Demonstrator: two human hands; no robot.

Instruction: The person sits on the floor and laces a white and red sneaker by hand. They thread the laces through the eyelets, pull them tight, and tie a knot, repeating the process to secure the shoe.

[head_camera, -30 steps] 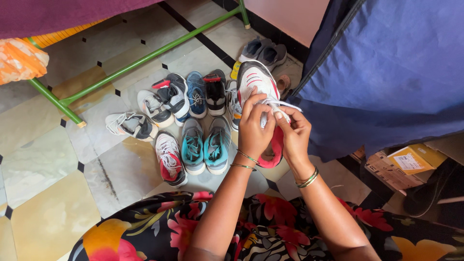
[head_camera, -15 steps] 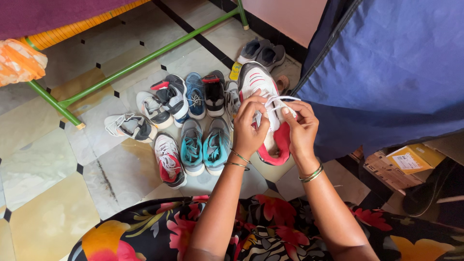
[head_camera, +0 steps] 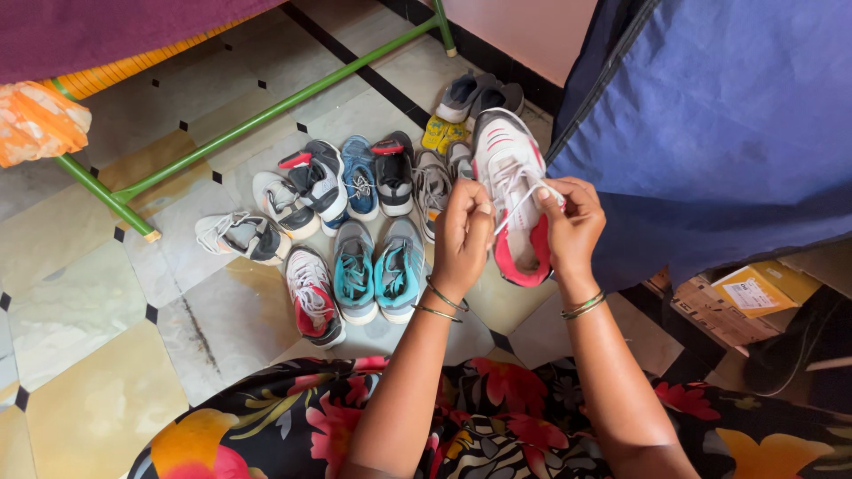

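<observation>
We look down on a blue fabric curtain [head_camera: 728, 115] filling the right side, a pale tiled floor with black diamond insets [head_camera: 80, 293] on the left, and a green metal frame leg [head_camera: 266, 106] running across it. Between them lies a cluster of worn sports shoes, among them a pair of teal and grey trainers [head_camera: 377, 270] and a white and red trainer [head_camera: 312, 293], mostly set side by side with toes pointing away from us. Held up above that cluster, just beside the curtain, is a white trainer with a pink-red lining [head_camera: 513, 200]. Our left hand [head_camera: 463, 232] is closed with its fingertips pinched on one strand of the white lace [head_camera: 524, 191], and our right hand [head_camera: 572, 226] is pinched on the other end, the lace pulled taut between them (no finished bow shows). We judge the lacing to be mid-way: the lace looks threaded up the shoe, but the knot is not yet made. The shoe's heel and sole are hidden behind our hands, the cardboard boxes [head_camera: 754, 297] at lower right are cut off, and the shoes nearest the wall are too crowded to tell apart.
</observation>
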